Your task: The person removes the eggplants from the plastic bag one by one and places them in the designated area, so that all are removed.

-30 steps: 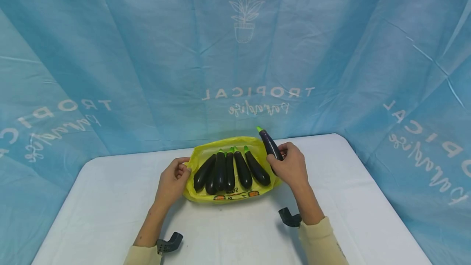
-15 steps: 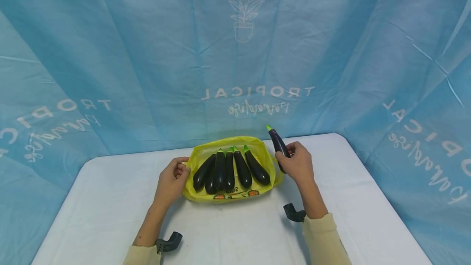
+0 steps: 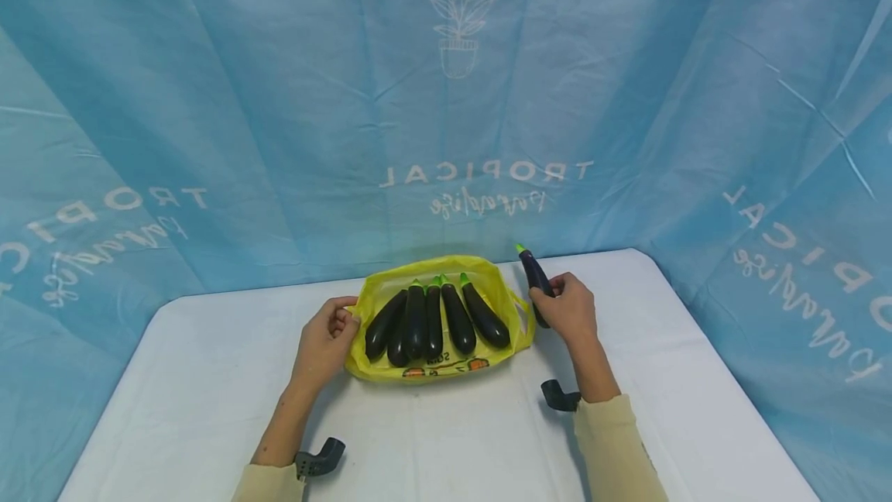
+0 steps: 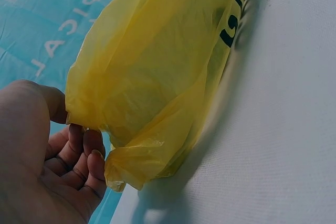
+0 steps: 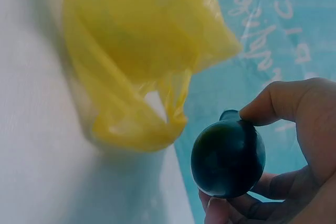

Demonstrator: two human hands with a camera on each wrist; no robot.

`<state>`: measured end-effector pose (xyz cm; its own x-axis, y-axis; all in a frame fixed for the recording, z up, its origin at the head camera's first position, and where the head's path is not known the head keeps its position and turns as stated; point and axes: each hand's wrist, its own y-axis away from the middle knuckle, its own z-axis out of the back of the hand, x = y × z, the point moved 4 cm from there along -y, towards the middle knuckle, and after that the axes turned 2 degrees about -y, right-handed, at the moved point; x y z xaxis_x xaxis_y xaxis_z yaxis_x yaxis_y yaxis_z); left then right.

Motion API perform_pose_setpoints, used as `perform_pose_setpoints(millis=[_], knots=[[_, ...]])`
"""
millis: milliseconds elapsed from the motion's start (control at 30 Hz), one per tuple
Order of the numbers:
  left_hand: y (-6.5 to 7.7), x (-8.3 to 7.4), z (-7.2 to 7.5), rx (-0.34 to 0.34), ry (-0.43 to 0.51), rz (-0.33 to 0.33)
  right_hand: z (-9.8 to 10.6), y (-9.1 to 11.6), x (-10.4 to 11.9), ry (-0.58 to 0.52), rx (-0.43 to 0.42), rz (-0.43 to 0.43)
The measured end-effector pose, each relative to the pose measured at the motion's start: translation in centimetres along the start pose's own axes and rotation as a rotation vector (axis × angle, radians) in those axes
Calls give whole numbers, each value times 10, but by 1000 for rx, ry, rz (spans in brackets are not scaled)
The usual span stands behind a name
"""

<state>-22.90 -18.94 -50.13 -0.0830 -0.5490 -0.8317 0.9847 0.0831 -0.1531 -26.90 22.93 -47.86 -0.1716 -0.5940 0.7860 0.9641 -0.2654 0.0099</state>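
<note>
A yellow plastic bag [image 3: 446, 263] lies spread with its mouth wide, several dark eggplants [image 3: 457, 320] with green stems side by side in it. My left hand [image 3: 326, 341] pinches the bag's left edge; in the left wrist view the thumb and fingers [image 4: 94, 166] close on the yellow film. To the right of the bag, my right hand [image 3: 570, 307] grips one eggplant [image 3: 535, 276], its green stem pointing up and away. The right wrist view shows that eggplant's rounded end [image 5: 228, 158] between thumb and fingers, apart from the bag's handle loop [image 5: 173, 108].
A white cloth covers the table [image 3: 446, 440]. Behind it and at both sides hangs a blue curtain [image 3: 313, 99] with printed lettering. Black camera mounts [image 3: 322, 459] sit on both wrists, beside beige sleeves [image 3: 619, 440].
My right hand has carried the eggplant rightward, from over the bag's right rim to beside it, and slightly lower at the end. The left hand keeps its place on the bag.
</note>
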Motion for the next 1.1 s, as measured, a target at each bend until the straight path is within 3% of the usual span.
perform_pose_setpoints(millis=[400,1100], knots=[[-1,-1,-1,2,3,-14,-4,-8,-17,35,14,-29],[0,0,-1,5,-1,-1,-10,-7,-22,121,57,-126]])
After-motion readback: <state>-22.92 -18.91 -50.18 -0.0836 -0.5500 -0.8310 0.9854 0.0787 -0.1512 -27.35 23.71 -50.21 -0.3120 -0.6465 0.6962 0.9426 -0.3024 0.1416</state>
